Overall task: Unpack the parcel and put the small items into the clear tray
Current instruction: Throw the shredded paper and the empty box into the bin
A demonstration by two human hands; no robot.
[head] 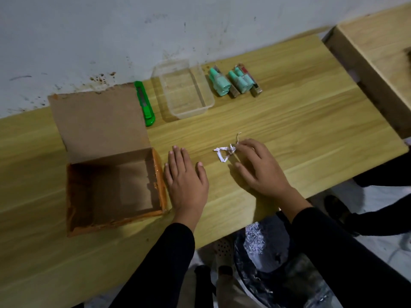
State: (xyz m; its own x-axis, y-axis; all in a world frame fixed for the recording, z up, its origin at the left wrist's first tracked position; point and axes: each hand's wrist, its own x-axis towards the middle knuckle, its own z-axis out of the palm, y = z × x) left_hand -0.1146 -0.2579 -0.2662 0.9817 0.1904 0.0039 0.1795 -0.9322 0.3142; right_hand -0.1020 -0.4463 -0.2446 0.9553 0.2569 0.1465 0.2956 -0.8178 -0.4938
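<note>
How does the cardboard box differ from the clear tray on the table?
The cardboard box is opaque brown with orange edges; the clear tray is see-through plastic. The box has a flap folded back; the tray shows no lid. The box stands in front; the tray sits farther back, by the wall. Both stand open upward and look empty.

The left hand (186,181) is laid flat, palm down, with the four fingers held straight and close together, pointing away from the body, and the thumb spread out to the right. The right hand (260,170) is also turned palm down, its fingers loosely extended, slightly parted and angled toward the left. Both hands are held open. The left forearm (164,258) and the right forearm (329,241) are covered to the wrists by black sleeves and are angled slightly toward each other.
</note>
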